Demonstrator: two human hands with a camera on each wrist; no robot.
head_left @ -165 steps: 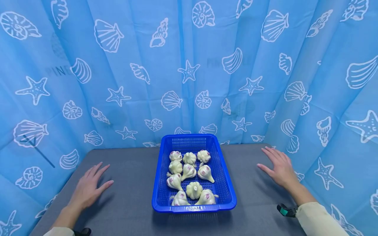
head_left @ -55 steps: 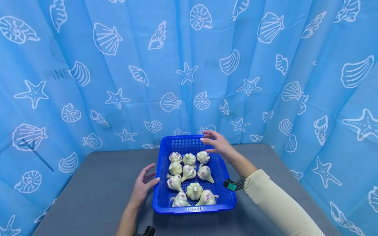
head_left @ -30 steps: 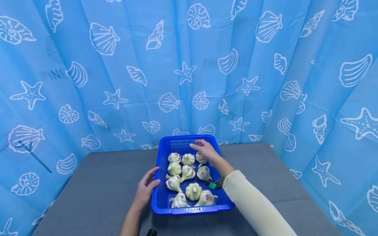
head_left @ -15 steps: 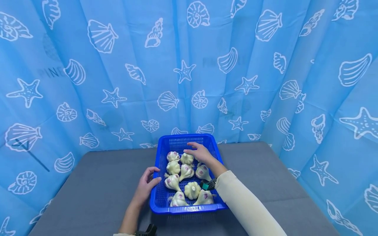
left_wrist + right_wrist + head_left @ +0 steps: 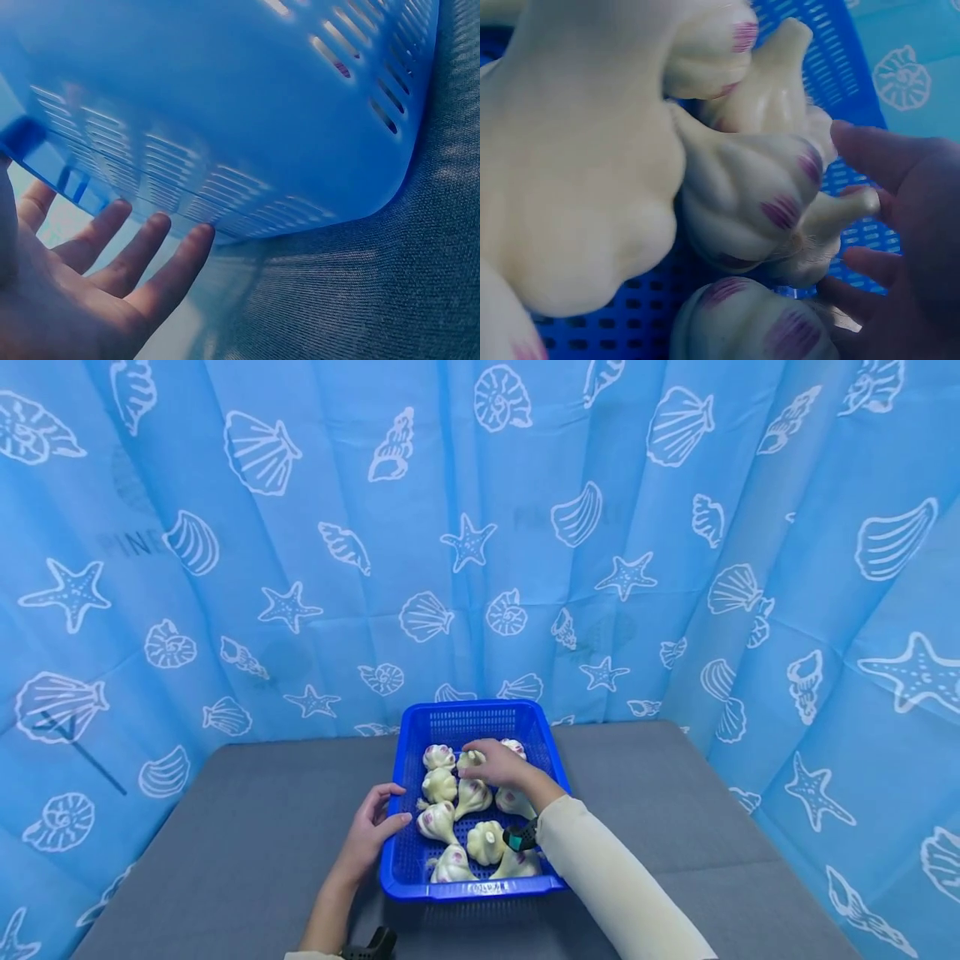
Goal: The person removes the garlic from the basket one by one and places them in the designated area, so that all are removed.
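A blue plastic basket [image 5: 408, 714] holds several white garlic bulbs with purple marks. My left hand [image 5: 367, 835] is at the basket's left side, thumb at the rim. In the left wrist view, the extended fingers [image 5: 169, 274] lie along the slotted outer wall. My right hand [image 5: 501, 766] is down inside the basket, around the middle garlic bulb [image 5: 471, 761] of the back row. The right wrist view shows that bulb's stem [image 5: 862, 201] between spread thumb and fingers. Other garlic bulbs [image 5: 754, 199] crowd close to the hand, and the right forearm covers part of the front-right ones.
The basket stands on a grey cloth-covered table [image 5: 292, 810]. A blue curtain [image 5: 337, 635] with white shell and starfish prints hangs behind and along both sides. Black wrist-worn devices sit on both wrists, the right one [image 5: 519, 837] hanging low over the bulbs.
Both hands came in from the table's sides to the basket. My right hand moved left over the back row and lowered around the middle bulb. My left hand stays at the rim.
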